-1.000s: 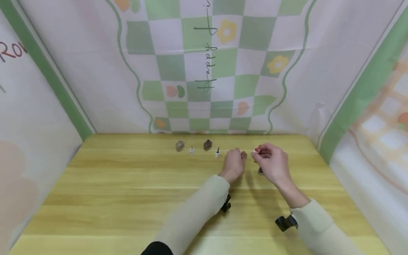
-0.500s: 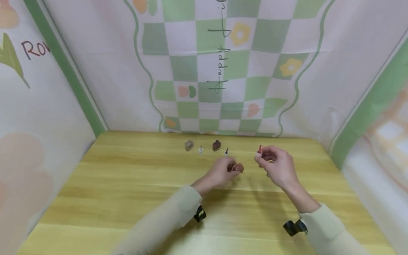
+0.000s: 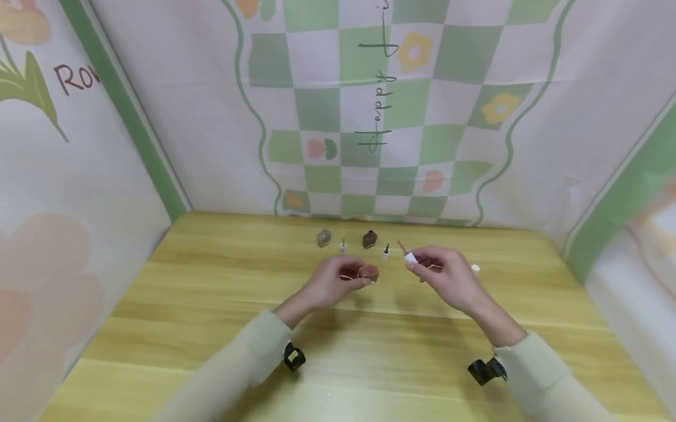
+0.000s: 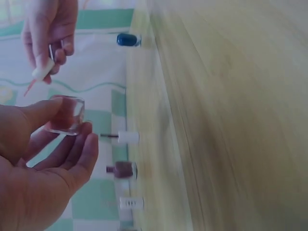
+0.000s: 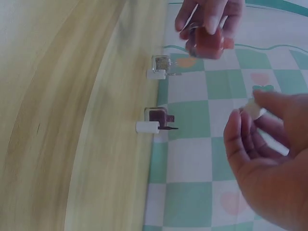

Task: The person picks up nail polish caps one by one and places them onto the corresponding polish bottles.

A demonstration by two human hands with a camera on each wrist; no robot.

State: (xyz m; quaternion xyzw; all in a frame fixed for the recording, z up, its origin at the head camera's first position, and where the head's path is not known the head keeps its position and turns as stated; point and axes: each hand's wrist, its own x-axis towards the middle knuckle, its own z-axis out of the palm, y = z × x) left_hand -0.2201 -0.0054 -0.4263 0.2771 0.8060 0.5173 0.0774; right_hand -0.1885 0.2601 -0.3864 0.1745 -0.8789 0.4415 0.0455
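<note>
Bottle of red polish [image 4: 70, 114] sits pinched in your left hand [image 3: 330, 282] above the table [image 3: 364, 365], white brush cap [image 3: 410, 257] pinched in your right hand [image 3: 454, 277] nearby, so steady the bottle upright and angle the bristles [image 3: 402, 247] clear of your fingers; "Happy" reads on the backdrop [image 3: 402, 106], no brand legible.

Checkered backdrop [image 3: 358, 113]: "Happy Li" can be read, set sideways, the next letter cut off above.
Left panel [image 3: 65, 171]: "Ro" is printed, followed by a partly hidden letter.
White cap [image 4: 132, 202]: marks too small to be read.
</note>
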